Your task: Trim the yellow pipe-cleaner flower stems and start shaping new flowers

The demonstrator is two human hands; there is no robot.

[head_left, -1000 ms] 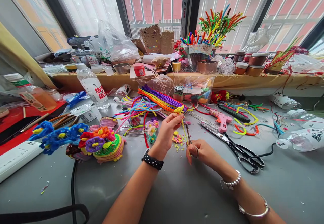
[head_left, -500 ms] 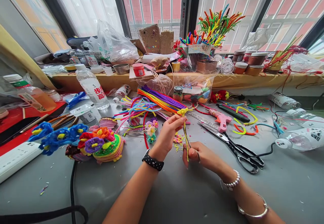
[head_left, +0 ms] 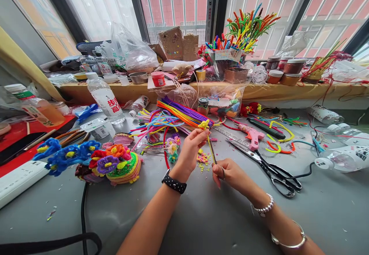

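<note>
A small yellow pipe-cleaner flower [head_left: 204,124] is pinched at its base by the fingertips of my left hand [head_left: 192,149]. Its thin stem [head_left: 211,149], with yellow and dark strands, runs down and slightly right. My right hand [head_left: 229,172] is closed on the lower end of that stem. A dark curved piece shows at the right fingers; I cannot tell what it is. Just behind the flower lies a bundle of purple, orange and yellow pipe cleaners [head_left: 184,111]. Yellow and pink clippings [head_left: 203,158] are scattered on the table near the stem.
Large black-handled scissors [head_left: 268,170] and a pink glue gun [head_left: 250,135] lie to the right. Finished pipe-cleaner flowers [head_left: 108,163] sit at left, beside a white power strip [head_left: 24,180]. Water bottles [head_left: 105,99] stand or lie on both sides. A crowded sill [head_left: 129,90] runs behind.
The stem's strands, hanging apart before, are now drawn together and straight. My right hand has shifted slightly right and up along them. The flower has tilted a little and shows more plainly.
</note>
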